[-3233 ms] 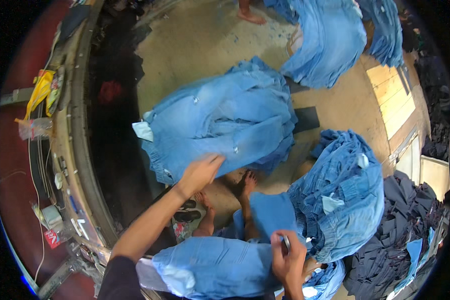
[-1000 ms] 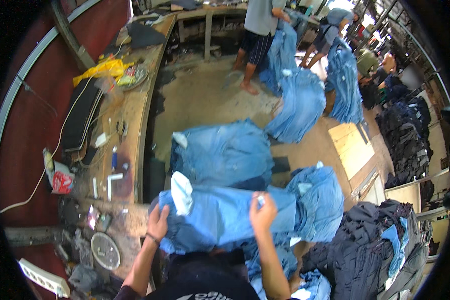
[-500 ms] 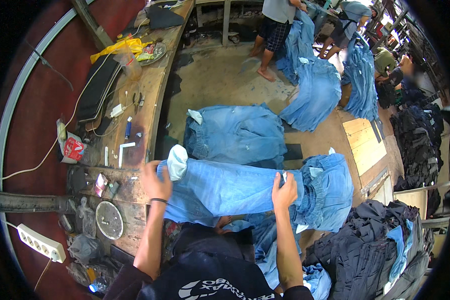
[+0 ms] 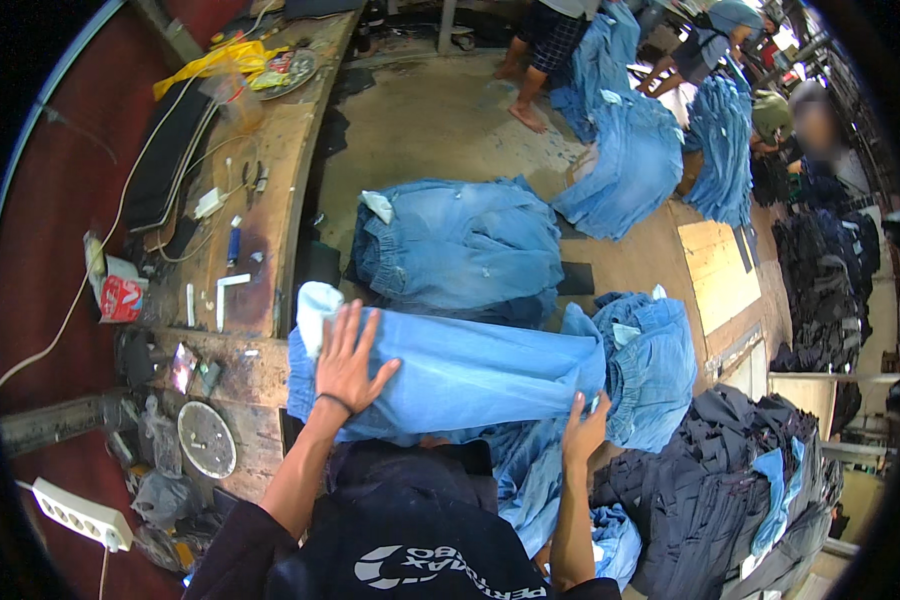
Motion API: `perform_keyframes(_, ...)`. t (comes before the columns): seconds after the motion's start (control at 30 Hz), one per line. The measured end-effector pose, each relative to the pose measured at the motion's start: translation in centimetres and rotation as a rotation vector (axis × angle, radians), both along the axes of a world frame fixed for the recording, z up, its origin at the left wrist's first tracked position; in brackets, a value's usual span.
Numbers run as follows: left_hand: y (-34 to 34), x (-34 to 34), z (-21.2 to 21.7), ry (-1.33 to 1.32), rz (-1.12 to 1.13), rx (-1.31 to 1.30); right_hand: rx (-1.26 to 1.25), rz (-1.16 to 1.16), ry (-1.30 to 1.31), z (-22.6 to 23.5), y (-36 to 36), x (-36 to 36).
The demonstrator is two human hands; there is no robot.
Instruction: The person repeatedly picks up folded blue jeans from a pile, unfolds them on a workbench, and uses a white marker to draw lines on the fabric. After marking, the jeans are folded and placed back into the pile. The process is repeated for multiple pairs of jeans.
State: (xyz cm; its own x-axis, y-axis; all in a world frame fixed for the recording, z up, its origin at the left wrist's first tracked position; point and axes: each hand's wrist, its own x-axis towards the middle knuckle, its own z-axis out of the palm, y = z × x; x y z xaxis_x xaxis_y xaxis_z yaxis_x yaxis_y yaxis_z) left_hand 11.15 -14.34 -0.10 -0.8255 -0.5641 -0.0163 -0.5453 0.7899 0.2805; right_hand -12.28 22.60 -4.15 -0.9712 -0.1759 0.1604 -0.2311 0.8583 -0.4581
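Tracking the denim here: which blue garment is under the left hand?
The light-blue garment stretched crosswise, left hand spread on it; the other, bunched denim piles lie clear of that hand.

Trousers [image 4: 470, 375] stretched before the person [image 4: 410, 520], trouser pile [image 4: 465, 245] beyond the trousers, workbench [image 4: 280, 210] and round plate [image 4: 207, 440] on the left, cloth heap [image 4: 705, 500] on the right, board [image 4: 718, 275] beyond it

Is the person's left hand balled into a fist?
No, the left hand lies spread open on top of the light-blue denim garment.
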Motion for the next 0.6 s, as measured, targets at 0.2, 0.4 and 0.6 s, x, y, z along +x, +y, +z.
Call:
perform_keyframes(0.2, 0.5, 2.9, 1.0, -0.082, 0.100, 0.008, -0.287, -0.057, -0.070, 2.4, -0.5, -1.6)
perform_keyframes(0.4, -1.4, -0.7, -0.1, -0.062, 0.150, -0.077, -0.086, 0.149, -0.333, 2.8, -3.2, -9.8)
perform_keyframes(0.6, -5.1, -3.1, 0.1, -0.022, 0.113, 0.039, -0.278, -0.092, -0.161, -0.1, -0.6, -11.6)
